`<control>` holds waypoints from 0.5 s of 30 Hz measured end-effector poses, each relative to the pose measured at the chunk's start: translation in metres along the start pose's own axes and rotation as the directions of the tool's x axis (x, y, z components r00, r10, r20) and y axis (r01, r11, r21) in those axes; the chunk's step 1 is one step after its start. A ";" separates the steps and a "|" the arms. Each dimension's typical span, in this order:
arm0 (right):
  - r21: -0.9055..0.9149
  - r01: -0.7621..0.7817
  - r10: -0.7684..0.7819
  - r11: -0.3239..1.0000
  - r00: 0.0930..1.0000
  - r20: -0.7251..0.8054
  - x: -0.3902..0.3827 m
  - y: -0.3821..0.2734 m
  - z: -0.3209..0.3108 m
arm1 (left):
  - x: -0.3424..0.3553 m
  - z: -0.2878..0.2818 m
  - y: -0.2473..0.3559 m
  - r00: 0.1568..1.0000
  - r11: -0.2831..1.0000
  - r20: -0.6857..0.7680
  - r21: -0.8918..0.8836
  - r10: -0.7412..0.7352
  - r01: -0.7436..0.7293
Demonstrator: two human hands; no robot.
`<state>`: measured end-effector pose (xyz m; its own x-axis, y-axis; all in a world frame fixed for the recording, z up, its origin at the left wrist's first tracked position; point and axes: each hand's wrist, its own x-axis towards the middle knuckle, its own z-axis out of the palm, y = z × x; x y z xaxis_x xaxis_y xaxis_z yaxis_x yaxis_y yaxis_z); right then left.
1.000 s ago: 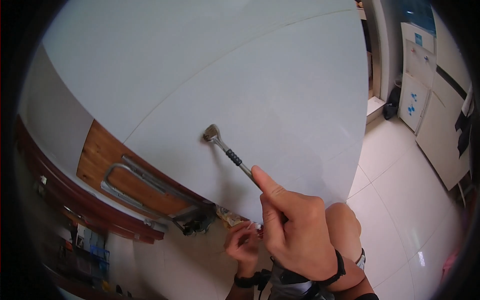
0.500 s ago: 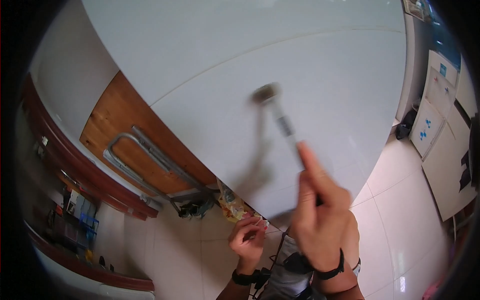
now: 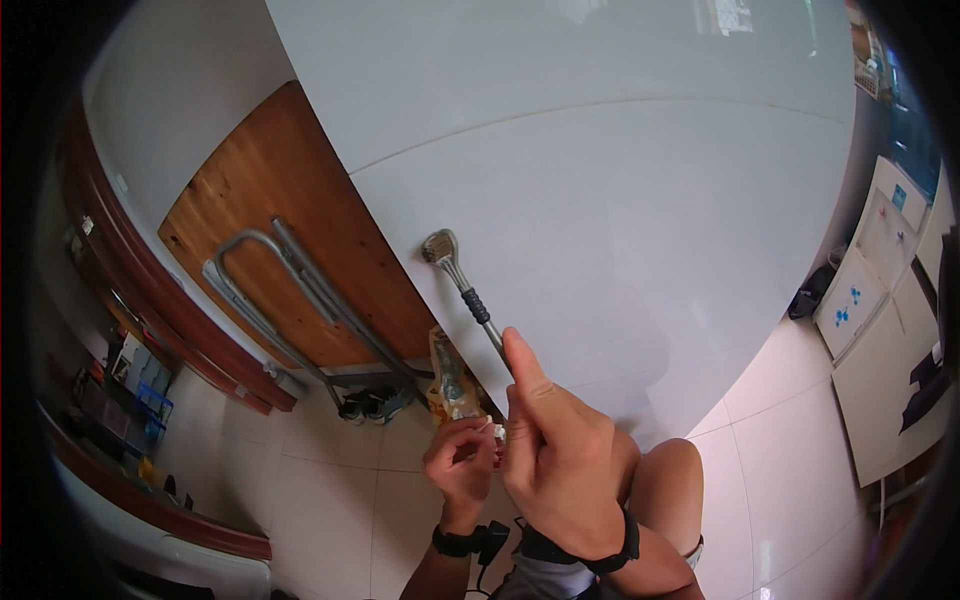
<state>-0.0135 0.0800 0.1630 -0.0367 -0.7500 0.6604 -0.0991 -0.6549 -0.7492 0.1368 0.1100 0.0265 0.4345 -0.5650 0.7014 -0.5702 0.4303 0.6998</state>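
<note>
My right hand point(image 3: 563, 465) grips the thin handle of a metal back scratcher point(image 3: 474, 305), with the thumb laid along the shaft. Its fan-shaped, ridged head points up and to the left, over the left edge of a glossy white surface point(image 3: 600, 250). A black ribbed collar sits partway along the shaft. Lower down and just left of it, my left hand point(image 3: 460, 465) has its fingers curled together. Something small, pinkish and white shows by those fingertips; whether they hold it is unclear. Both wrists wear black bands.
Left of the white surface, a brown wooden board point(image 3: 290, 200) with grey metal tube legs point(image 3: 300, 270) leans against the wall. Shoes point(image 3: 372, 402) and a yellowish plastic bag point(image 3: 448, 385) lie below it. At right stand white cabinets point(image 3: 865, 310) and a black bag point(image 3: 812, 290).
My right hand has moved left and slightly down, carrying the back scratcher's head from over the white surface's middle to its left edge. My left hand has shifted slightly left and up.
</note>
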 end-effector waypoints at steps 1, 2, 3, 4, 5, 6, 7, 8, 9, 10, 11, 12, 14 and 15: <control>0.010 0.015 -0.015 1.000 1.000 0.023 0.002 -0.001 0.001 | 0.004 0.002 0.000 0.997 0.996 0.003 0.022 0.083 -0.083; 0.019 0.029 -0.030 0.999 0.999 0.045 0.004 -0.001 0.002 | 0.002 0.001 -0.008 0.996 0.996 -0.001 0.020 0.087 -0.087; 0.023 0.054 -0.053 0.998 0.998 -0.042 0.012 0.003 -0.001 | -0.002 -0.001 -0.022 0.998 0.999 -0.050 -0.013 0.029 -0.029; 0.024 0.055 -0.055 0.998 0.998 -0.039 0.012 0.003 -0.002 | -0.001 -0.004 -0.027 0.994 0.999 -0.099 -0.044 -0.036 0.031; 0.025 0.025 -0.024 0.999 0.999 -0.045 0.012 0.002 -0.003 | 0.000 -0.008 -0.031 0.988 0.998 -0.143 -0.023 -0.055 0.052; 0.027 -0.006 0.008 1.000 0.999 -0.053 0.011 0.001 -0.005 | 0.002 -0.010 -0.034 0.988 0.998 -0.144 -0.024 -0.056 0.053; 0.010 -0.068 0.067 0.998 0.991 0.119 0.005 -0.005 -0.011 | 0.006 -0.015 -0.036 0.982 0.999 -0.186 0.036 0.011 -0.004; 0.015 -0.070 0.068 0.997 0.990 0.123 0.005 -0.005 -0.014 | 0.010 -0.018 -0.036 0.972 0.993 -0.222 0.099 0.080 -0.059; 0.019 -0.104 0.101 0.994 0.987 0.122 0.006 -0.004 -0.016 | 0.014 -0.020 -0.035 0.968 0.988 -0.224 0.128 0.112 -0.085; 0.016 -0.137 0.134 0.990 0.984 0.117 0.006 -0.006 -0.022 | 0.023 -0.021 -0.024 0.968 0.988 -0.223 0.127 0.111 -0.084; -0.005 -0.236 0.236 0.972 0.971 0.030 0.015 -0.013 -0.037 | 0.034 -0.015 -0.008 0.966 0.994 -0.238 0.054 0.105 -0.095; -0.014 -0.122 0.118 0.992 0.981 -0.157 0.020 -0.005 -0.043 | 0.046 -0.010 0.006 0.962 0.994 -0.255 -0.012 0.100 -0.107; -0.059 -0.152 0.121 0.987 0.925 -0.360 0.027 0.010 -0.064 | 0.072 -0.004 0.025 0.942 0.976 -0.261 0.000 0.209 -0.216; -0.015 -0.204 0.182 0.979 0.899 -0.398 0.024 0.010 -0.071 | 0.087 0.001 0.036 0.916 0.951 -0.269 0.002 0.298 -0.309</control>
<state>-0.0857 0.0616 0.1748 -0.4463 -0.7566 0.4778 -0.1040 -0.4865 -0.8675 0.1537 0.0758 0.1123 0.4155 -0.1998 0.8874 -0.6782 0.5821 0.4487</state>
